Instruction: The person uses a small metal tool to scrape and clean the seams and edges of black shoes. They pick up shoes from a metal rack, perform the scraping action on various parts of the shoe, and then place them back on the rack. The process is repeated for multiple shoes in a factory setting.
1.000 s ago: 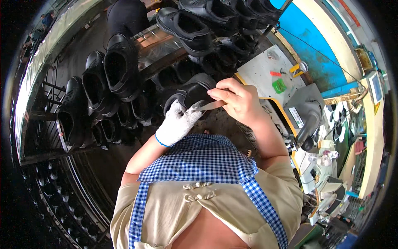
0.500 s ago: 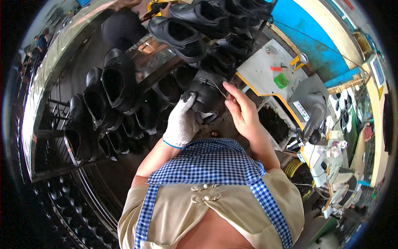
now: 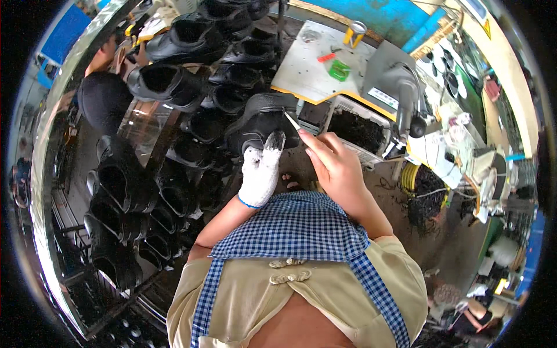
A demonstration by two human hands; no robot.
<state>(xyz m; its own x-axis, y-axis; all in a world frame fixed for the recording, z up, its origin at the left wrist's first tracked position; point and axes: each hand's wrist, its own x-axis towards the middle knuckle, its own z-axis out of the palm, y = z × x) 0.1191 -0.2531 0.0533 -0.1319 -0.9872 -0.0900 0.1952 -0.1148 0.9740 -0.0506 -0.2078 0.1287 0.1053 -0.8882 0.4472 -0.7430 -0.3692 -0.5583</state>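
Note:
My left hand [image 3: 261, 177], in a white knit glove with blackened tips and a blue cuff edge, grips a black shoe [image 3: 259, 118] in front of my body. The thumb presses against the shoe's dark upper. Bare, my right hand [image 3: 336, 165] pinches a slim, pointed metal tool [image 3: 292, 120]; its exact kind is unclear. The tool's tip lies at the right end of the shoe, close to or touching it. Fingers under the shoe are hidden.
Racks of black shoes [image 3: 168, 81] fill the left and upper left. A grey-white worktable [image 3: 301, 64] holds a green object [image 3: 339, 71], a red piece [image 3: 326, 57] and a yellow can [image 3: 354, 35]. Right of me are a grey machine [image 3: 400, 81] and a crate [image 3: 374, 156] of black scraps.
The view has swung right, so racks and table appear further left. The shoe has turned to show its side. My right hand's tool now points at its right end.

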